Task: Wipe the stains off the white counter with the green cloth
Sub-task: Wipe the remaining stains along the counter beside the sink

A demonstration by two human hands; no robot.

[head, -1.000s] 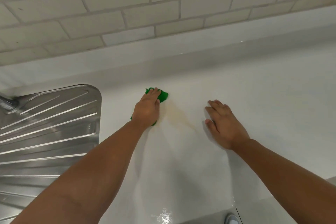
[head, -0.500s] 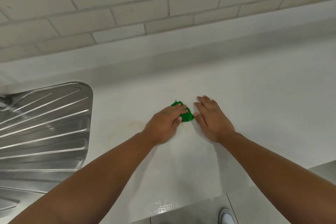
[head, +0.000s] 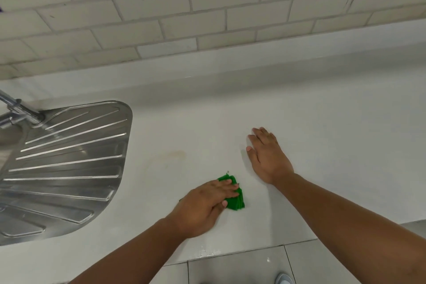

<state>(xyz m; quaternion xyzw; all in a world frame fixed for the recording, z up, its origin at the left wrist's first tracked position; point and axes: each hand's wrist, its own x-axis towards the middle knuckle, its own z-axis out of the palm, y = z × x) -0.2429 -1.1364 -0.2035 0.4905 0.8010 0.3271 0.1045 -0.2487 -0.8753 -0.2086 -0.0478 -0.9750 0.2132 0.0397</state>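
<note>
So the counter (head: 322, 145) is the big thing here: white, hard, smooth, with a faint speckle and a wet-looking sheen at the front edge below the left wrist. Behind both hands it curves up into a wall (head: 207, 18) of matte off-white brick tiles with grey grout. Way off to the left of the left hand is a steel drainboard (head: 69, 157), shiny, with pressed ribs and a rounded corner.

Right hand (head: 268, 157) is spread flat on the bare counter, fingers straight, gripping nothing. It looks like it's just bracing. Left hand (head: 202, 205) sits nearer the front edge, with its fingers laid out straight over the cloth (head: 236, 202), pressing it down rather than clutching it.

The cloth is a small bright green wad poking out past the left fingertips, folded in layers with a fuzzy edge. My guess is that it's super light, soft and floppy, so it'll bunch or slide out on that slick top unless you keep a flat palm on the middle of it. Pinching a corner would just drag it.

A faint tan stain (head: 175, 154) sits beyond the left hand, on the drainboard side, well clear of the cloth.
</note>
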